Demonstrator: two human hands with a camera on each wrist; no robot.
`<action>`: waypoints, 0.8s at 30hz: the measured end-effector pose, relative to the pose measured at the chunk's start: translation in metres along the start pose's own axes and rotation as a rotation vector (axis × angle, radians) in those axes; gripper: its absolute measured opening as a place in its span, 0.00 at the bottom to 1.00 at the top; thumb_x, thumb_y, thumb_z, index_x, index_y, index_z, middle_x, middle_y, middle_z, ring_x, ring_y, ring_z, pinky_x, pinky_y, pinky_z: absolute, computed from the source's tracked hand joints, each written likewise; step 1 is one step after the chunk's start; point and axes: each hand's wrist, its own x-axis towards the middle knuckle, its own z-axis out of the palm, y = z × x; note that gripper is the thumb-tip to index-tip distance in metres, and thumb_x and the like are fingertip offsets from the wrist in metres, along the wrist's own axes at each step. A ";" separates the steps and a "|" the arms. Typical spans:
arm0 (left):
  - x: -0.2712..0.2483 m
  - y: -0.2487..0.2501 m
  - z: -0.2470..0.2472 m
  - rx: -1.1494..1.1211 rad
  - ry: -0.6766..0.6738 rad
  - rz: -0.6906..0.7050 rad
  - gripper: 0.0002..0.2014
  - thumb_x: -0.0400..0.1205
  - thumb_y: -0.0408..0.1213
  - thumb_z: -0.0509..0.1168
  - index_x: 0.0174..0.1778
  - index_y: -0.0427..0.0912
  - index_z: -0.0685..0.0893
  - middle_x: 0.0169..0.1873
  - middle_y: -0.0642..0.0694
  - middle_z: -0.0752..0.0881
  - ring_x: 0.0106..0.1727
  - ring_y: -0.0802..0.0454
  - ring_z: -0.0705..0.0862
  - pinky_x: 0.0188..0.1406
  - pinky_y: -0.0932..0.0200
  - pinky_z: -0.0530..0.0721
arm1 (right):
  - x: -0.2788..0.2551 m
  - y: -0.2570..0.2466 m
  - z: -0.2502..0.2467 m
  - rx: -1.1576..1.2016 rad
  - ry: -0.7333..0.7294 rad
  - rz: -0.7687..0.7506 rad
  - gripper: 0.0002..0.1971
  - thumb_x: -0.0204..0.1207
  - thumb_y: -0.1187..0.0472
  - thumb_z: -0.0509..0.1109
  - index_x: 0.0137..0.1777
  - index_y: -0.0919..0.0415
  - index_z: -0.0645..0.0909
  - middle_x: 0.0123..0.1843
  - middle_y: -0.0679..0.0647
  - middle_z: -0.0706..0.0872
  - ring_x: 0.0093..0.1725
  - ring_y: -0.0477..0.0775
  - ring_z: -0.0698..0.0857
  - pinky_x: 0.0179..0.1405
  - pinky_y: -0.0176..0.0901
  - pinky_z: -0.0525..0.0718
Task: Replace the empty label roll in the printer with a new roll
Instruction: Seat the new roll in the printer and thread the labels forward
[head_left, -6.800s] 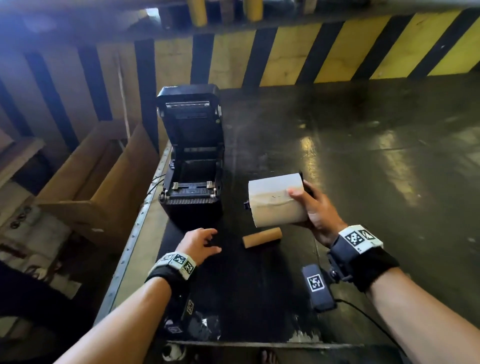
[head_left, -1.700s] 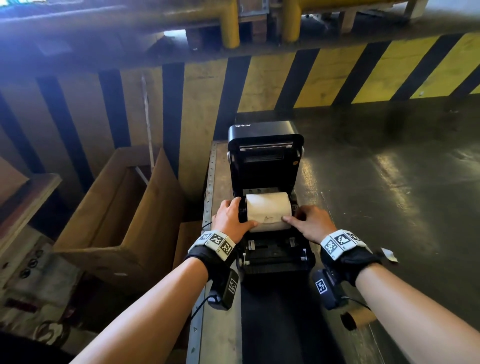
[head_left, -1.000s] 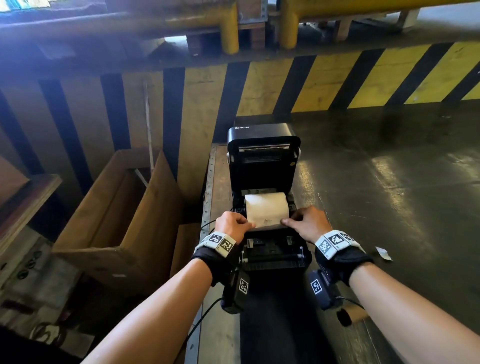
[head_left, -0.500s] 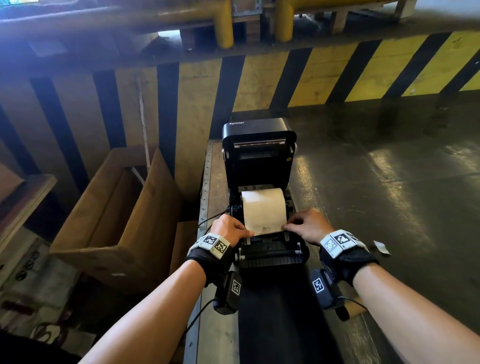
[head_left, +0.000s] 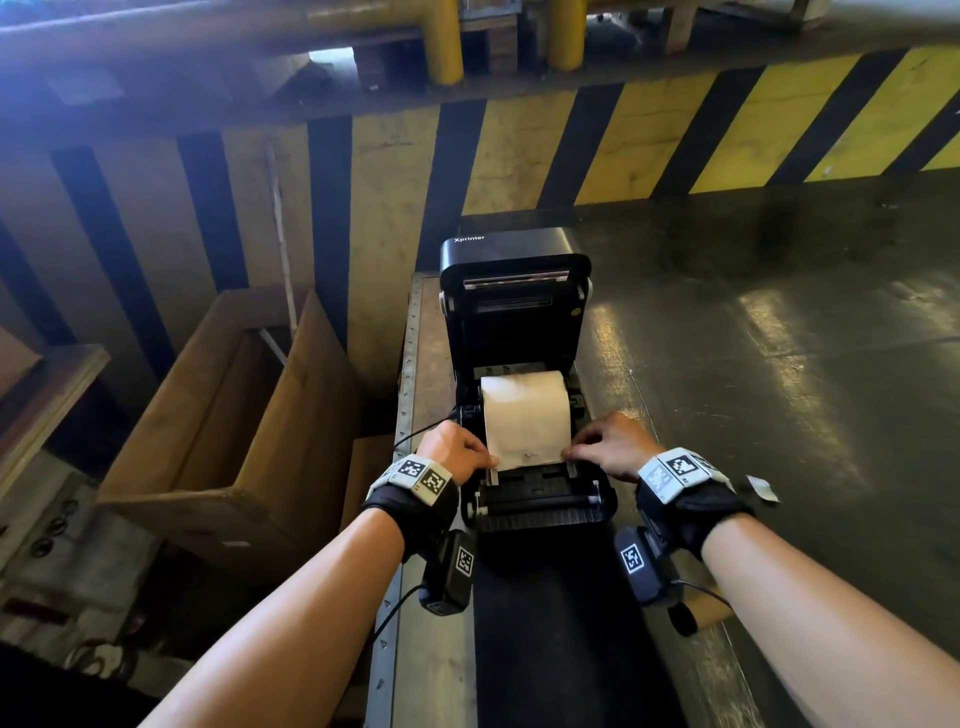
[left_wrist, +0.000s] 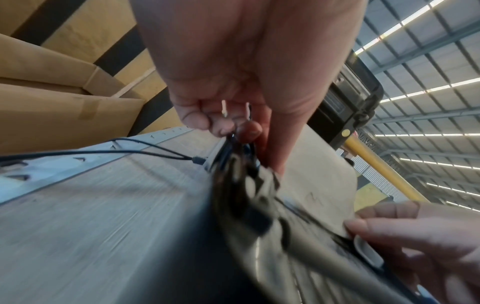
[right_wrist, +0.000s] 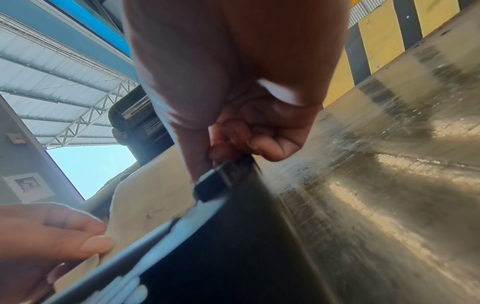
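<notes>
Both hands are being kept at the printer: the left hand (head_left: 457, 451) and right hand (head_left: 613, 448) are each pinching a corner of the cream paper leader being drawn forward off the new white label roll (head_left: 523, 402). Since a second ago, more paper is being unrolled toward the front rollers of the open black label printer (head_left: 517, 291), so the roll is seated and feeding is being started. Wrists are being held low, fingers curled.

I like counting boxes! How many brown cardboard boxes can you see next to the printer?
1 for sure: an open cardboard box stands on the floor left of the printer. A brown piece beside it may be another box, mostly hidden.
</notes>
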 end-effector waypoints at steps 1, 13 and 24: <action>0.002 0.000 -0.002 0.000 -0.022 0.000 0.09 0.73 0.42 0.75 0.42 0.40 0.92 0.40 0.44 0.90 0.40 0.53 0.84 0.40 0.60 0.82 | 0.000 -0.001 -0.001 -0.009 -0.012 -0.001 0.14 0.68 0.51 0.76 0.51 0.58 0.89 0.54 0.57 0.91 0.53 0.55 0.87 0.51 0.40 0.79; 0.002 0.001 -0.001 -0.053 -0.035 -0.011 0.10 0.74 0.43 0.74 0.43 0.40 0.92 0.36 0.48 0.86 0.39 0.53 0.82 0.35 0.63 0.78 | 0.002 -0.009 -0.007 -0.097 -0.069 0.006 0.17 0.68 0.49 0.75 0.50 0.61 0.89 0.52 0.59 0.90 0.49 0.55 0.86 0.44 0.40 0.82; 0.008 -0.002 0.000 -0.122 -0.026 -0.096 0.07 0.69 0.48 0.77 0.35 0.48 0.91 0.43 0.44 0.91 0.47 0.48 0.88 0.50 0.54 0.87 | -0.001 -0.011 -0.006 -0.124 -0.078 -0.004 0.16 0.71 0.52 0.73 0.55 0.59 0.87 0.57 0.59 0.89 0.55 0.57 0.86 0.44 0.38 0.76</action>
